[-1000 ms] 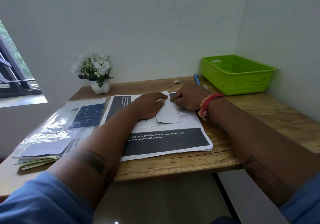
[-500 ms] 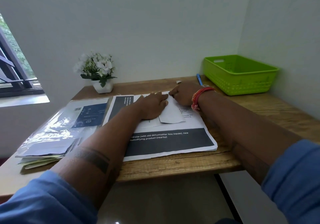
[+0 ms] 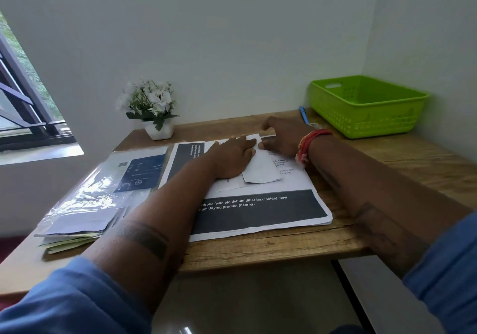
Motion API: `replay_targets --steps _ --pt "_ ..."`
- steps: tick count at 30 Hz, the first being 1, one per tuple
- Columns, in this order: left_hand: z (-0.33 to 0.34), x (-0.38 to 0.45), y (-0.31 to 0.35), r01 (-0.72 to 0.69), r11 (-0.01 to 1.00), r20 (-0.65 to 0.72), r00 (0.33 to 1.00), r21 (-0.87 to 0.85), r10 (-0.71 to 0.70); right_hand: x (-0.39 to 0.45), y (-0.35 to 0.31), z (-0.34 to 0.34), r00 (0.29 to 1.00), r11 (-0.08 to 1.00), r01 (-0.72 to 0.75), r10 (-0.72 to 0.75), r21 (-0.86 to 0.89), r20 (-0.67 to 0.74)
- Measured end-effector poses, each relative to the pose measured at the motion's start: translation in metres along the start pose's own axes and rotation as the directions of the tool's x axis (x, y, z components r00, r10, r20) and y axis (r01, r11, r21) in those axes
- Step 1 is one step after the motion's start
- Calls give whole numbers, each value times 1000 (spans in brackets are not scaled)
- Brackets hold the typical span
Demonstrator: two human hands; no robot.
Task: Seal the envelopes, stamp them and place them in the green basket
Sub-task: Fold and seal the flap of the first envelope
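A white envelope (image 3: 260, 168) lies flat on a large printed sheet (image 3: 258, 212) with dark bands, and this sheet serves as the landmark for everything else on the wooden table (image 3: 402, 163). The left hand (image 3: 232, 158) rests palm down on the envelope's left part, its fingers straight and laid flat, pressing the paper against the sheet. The right hand (image 3: 281, 137) sits at the envelope's far end, at the sheet's far edge, with its fingers loosely bent; the lower fingertips touch the envelope's top corner, while the upper fingers reach past the sheet onto the bare wood, and whether they pinch anything there cannot be told. A red thread band (image 3: 309, 142) circles the right wrist. Another pale slip of paper shows under the envelope, partly hidden by the left hand. The green basket (image 3: 366, 117) stands well beyond the sheet's far right corner, against the wall corner, and nothing can be seen inside it from this angle. A blue pen (image 3: 304, 115) lies between the sheet's far edge and the basket, just behind the right hand. To the left of the sheet, touching its edge, lies a pile of papers under a shiny plastic sleeve (image 3: 103, 191). Beyond the sheet's far left corner a small white pot of white flowers (image 3: 152, 109) stands against the wall.
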State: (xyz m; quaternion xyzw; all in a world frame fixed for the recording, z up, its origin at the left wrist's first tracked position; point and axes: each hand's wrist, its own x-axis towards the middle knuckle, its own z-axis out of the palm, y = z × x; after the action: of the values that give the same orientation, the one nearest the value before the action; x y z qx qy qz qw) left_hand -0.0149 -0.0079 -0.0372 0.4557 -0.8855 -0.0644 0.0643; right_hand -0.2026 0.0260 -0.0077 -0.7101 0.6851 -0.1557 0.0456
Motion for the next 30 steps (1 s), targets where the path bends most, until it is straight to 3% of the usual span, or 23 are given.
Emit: replay_targets --steps 15,25,27,30 --pt "0 1 0 18 1000 7 1000 -9 -18 -38 -3 -32 961 993 25 9 -118 275" --pt "-1 1 0 18 999 5 1000 -28 -18 -44 -4 -43 880 991 77 -16 -109 474" --pt "-1 1 0 9 1000 0 1000 -28 -9 -44 1 -40 902 999 30 -21 -14 432" --pt "-1 0 2 13 1000 -19 1000 -1 -13 -40 5 -33 989 952 -77 34 298 146"
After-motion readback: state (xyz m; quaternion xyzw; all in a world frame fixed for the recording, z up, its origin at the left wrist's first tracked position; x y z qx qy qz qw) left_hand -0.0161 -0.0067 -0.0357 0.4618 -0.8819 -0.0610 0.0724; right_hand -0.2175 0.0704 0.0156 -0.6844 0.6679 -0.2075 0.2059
